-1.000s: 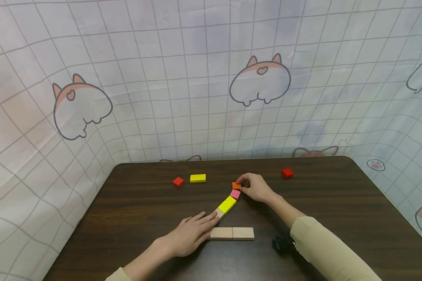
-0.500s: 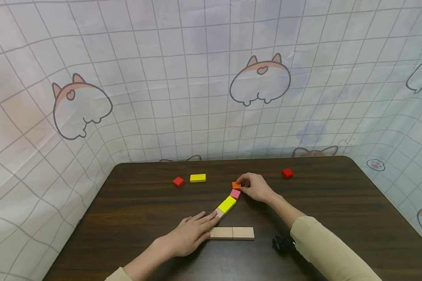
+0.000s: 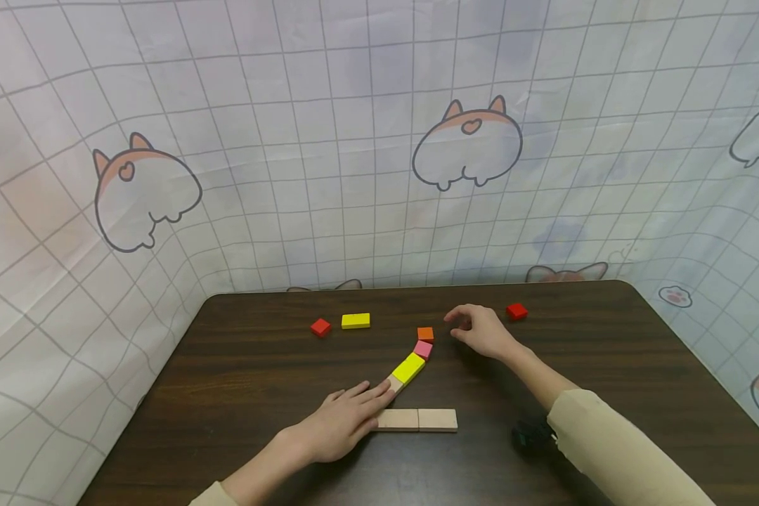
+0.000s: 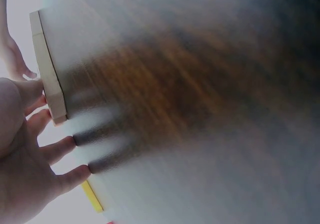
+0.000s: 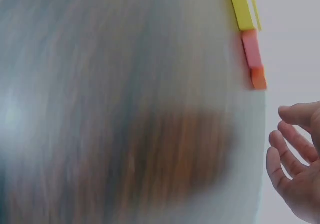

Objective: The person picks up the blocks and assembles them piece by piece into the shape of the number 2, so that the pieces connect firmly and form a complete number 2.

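A small flat orange block (image 3: pixel 425 334) with a smooth painted top lies at the far end of a slanting row on the dark wood-grained tabletop (image 3: pixel 259 393). Close behind it come a pink block (image 3: pixel 423 349) of similar size, a longer bright yellow block (image 3: pixel 408 369) and a pale bare-wood block (image 3: pixel 395 384), partly covered by fingers. Nearer the person, two pale wooden slabs (image 3: pixel 418 420) lie end to end, their left end also under the hand.

The left hand (image 3: pixel 338 425) rests on the pale wood with its fingers straight and spread. The right hand (image 3: pixel 481 330) is apart from the orange block, just to its right, fingers loosely bent, a gap between thumb and forefinger, holding nothing.

A separate yellow block (image 3: pixel 356 321) and two red blocks (image 3: pixel 320 327) lie farther back.

The head view shows the whole layout from above; the left wrist view adds the palm and the slabs' side edges, and the right wrist view the side faces of the yellow, pink and orange blocks.
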Demonstrator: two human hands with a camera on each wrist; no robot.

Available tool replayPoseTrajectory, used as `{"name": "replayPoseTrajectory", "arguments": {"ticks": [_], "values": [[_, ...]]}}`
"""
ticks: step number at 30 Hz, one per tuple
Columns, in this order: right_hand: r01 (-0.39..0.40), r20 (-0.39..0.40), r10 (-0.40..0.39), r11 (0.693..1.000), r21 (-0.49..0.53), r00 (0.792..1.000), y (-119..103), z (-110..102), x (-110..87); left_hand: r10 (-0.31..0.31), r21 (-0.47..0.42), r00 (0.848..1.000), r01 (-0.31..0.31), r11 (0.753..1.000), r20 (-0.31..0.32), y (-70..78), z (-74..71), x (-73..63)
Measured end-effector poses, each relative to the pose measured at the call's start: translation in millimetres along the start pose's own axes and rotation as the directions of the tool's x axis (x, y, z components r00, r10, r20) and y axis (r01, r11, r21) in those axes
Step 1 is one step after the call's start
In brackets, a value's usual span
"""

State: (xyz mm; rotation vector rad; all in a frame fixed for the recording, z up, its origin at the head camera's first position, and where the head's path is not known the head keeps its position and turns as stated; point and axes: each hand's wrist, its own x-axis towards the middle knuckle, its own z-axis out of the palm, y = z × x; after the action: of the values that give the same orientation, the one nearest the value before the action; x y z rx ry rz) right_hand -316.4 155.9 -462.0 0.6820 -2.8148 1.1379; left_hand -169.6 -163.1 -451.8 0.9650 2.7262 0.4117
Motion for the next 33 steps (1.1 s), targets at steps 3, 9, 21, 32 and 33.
{"name": "replayPoseTrajectory", "arguments": {"ticks": [3, 9, 21, 32, 33], "values": [[-0.002, -0.021, 0.002, 1.000, 0.014, 1.000, 8, -13, -4.4, 0.006, -0.003, 1.000, -0.006, 1.000, -0.002, -0.9, 0.4, 0.1], [-0.020, -0.069, 0.022, 0.999, 0.029, 0.997, 28, -40, -15.4, 0.007, 0.000, 1.000, -0.007, 1.000, -0.005, -1.2, 1.3, -0.3], [-0.157, -0.120, 0.156, 0.988, -0.001, 0.980, 68, -78, -30.8, 0.012, 0.000, 1.000, -0.012, 1.000, -0.009, -1.4, 1.8, -0.3], [-0.203, -0.101, 0.198, 0.978, -0.045, 0.975, 85, -82, -22.4, 0.013, 0.000, 1.000, -0.013, 1.000, -0.009, -2.4, 1.9, 0.0], [-0.205, -0.096, 0.200, 0.977, -0.051, 0.975, 86, -82, -21.1, 0.013, 0.000, 1.000, -0.013, 1.000, -0.008, -2.4, 1.7, 0.0]]}}
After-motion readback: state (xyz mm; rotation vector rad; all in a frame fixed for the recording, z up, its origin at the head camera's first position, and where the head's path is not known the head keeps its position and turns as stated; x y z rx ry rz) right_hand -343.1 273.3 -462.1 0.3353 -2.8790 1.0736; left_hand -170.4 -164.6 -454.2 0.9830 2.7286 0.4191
